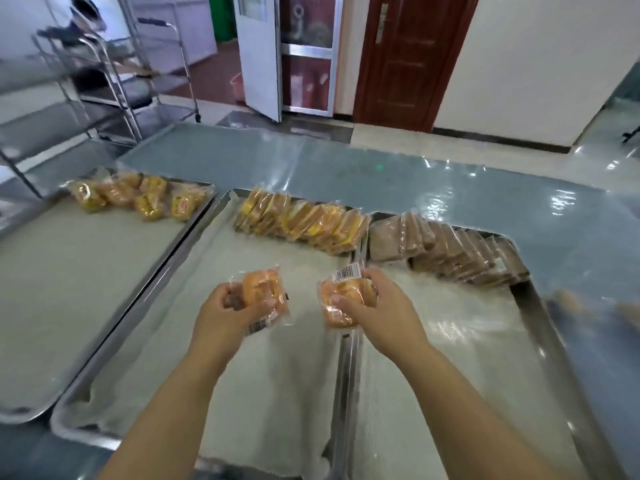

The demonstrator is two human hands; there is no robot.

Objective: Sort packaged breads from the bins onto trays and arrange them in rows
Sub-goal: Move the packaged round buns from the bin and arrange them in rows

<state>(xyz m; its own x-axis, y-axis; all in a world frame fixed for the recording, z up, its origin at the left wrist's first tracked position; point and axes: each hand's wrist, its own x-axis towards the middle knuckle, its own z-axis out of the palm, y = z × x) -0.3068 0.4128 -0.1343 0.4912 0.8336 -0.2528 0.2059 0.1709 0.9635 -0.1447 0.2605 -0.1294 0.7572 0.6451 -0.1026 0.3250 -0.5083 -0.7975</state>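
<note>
My left hand grips a clear-wrapped orange bun above the middle tray. My right hand grips a second wrapped bun over the seam between the middle tray and the right tray. Both packs show barcode labels. A row of yellow sandwich packs stands on edge along the middle tray's far end. Brown bread packs lean in a row at the right tray's far end. The left tray has several round buns in yellow wrappers at its far end.
The trays lie side by side on a table under shiny plastic sheet, each lined with pale cloth. A blurred heap of packs lies at the right edge. Steel rack trolleys stand at far left, a brown door beyond.
</note>
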